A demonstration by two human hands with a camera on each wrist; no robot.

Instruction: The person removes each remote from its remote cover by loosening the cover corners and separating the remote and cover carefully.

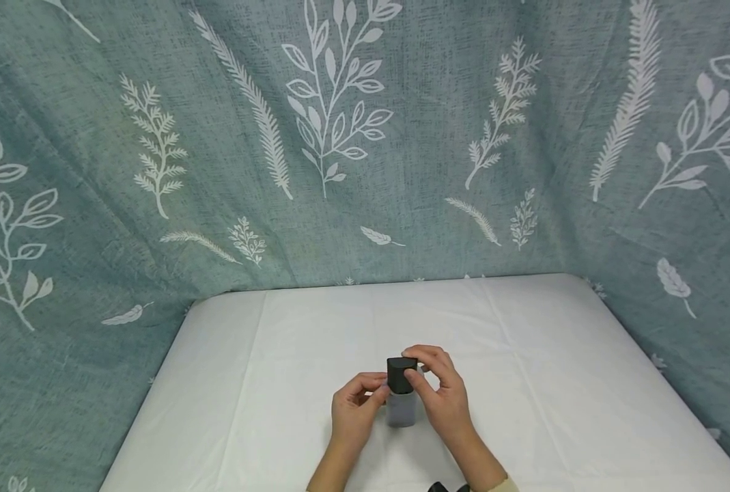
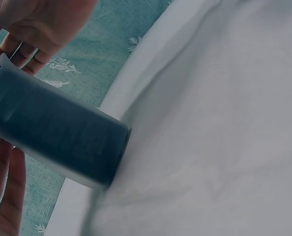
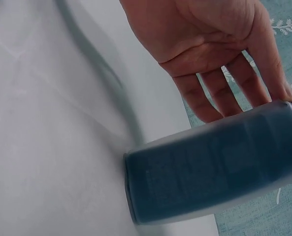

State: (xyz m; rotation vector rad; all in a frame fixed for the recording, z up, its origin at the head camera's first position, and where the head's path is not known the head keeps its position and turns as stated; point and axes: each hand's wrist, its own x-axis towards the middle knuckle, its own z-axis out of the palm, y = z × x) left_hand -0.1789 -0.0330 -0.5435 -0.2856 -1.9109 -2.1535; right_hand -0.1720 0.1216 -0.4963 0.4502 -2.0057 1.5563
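In the head view a smooth black block (image 1: 401,375) with a flat top stands at the upper end of a greyish translucent case (image 1: 401,411). My right hand (image 1: 449,400) grips the block from the right, thumb in front and index finger at its top edge. From the left, my left hand (image 1: 352,412) pinches the case near its upper rim. Both wrist views show the long case (image 2: 57,123) close up, round-cornered and tinted dark, its lower end close over the white cloth. The right wrist view shows the left thumb at the case's upper corner.
A white cloth (image 1: 291,355) with fold lines covers the table. Blue-green curtains (image 1: 401,225) with white leaf prints hang behind it and along both sides. Small black objects (image 1: 438,487) show at the bottom edge, near the right forearm and its beige sleeve (image 1: 504,486).
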